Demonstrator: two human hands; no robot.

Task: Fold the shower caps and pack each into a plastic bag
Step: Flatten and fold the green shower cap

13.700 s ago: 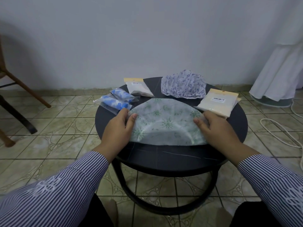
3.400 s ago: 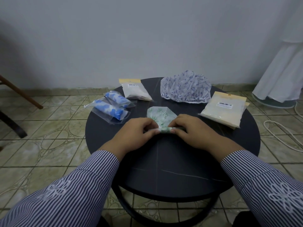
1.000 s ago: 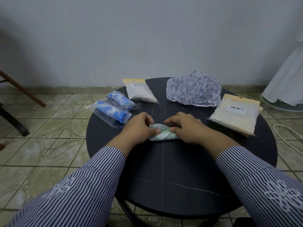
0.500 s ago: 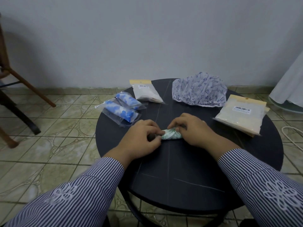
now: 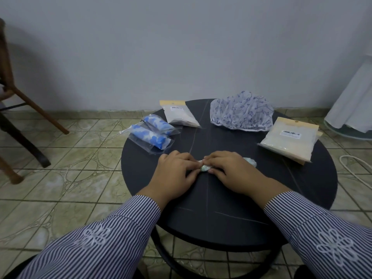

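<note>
Head view shows the green cap (image 5: 205, 168), a broad half-disc spread under flat palms some seconds back, now rolled down to a tight wad at mid-worktop; only a sliver shows between the hands, plus a pale end (image 5: 250, 161) peeking past the right knuckles. To the left of the cap, the left hand (image 5: 175, 174) has its fingers curled and pinches the roll's near end; two packed blue caps (image 5: 153, 133) lie beyond it, overhanging the worktop's (image 5: 221, 214) left edge. Behind the cap and left of centre sits a slim bag pack (image 5: 179, 114), and behind and to the right lies the lilac cap (image 5: 241, 111), unfolded. The right hand (image 5: 231, 174) lies curled over the roll, pressing it and gripping it. Right of the cap a wider bag pack (image 5: 289, 139) rests near the right edge. I judge the folding nearly done, so bagging comes next. Bare room lies nearer the person than the cap; a reach for either pack should skirt the overhanging blue caps, which a nudge might tip off.
</note>
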